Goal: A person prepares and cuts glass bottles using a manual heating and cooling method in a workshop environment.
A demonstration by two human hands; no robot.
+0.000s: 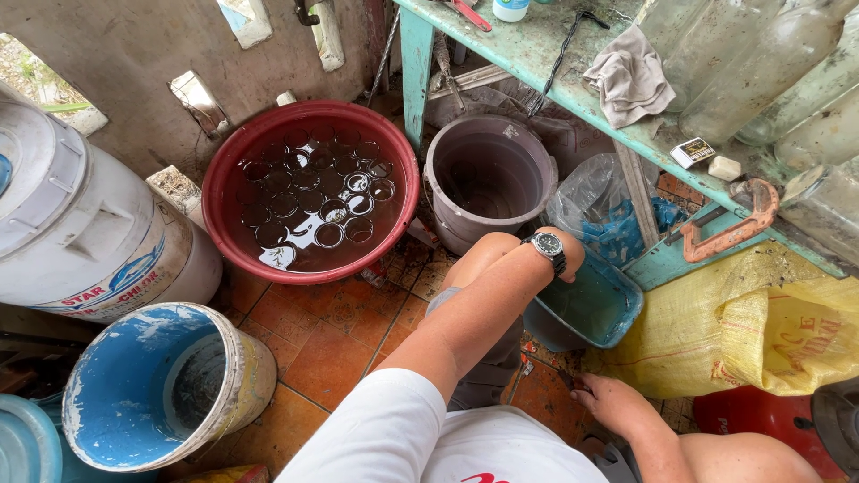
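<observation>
Floor: orange tiles (313,331), wet, crowded with tubs.
Left hand (573,259): hidden past the wrist above the blue basin (595,309); grip cannot be told.
Right hand (608,402): spread flat on tiles, near right.
Far: red basin (224,188) holding submerged jars.

Your left hand (565,259) dips over the rim of a shallow, rectangular blue plastic tub (617,313), sitting tilted on the orange floor tiles.

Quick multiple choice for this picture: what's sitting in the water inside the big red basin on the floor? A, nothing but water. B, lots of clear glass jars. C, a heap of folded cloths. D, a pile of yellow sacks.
B: the red basin holds dark water with many round clear glass jars standing in it, their rims showing as rings at the surface.
</observation>
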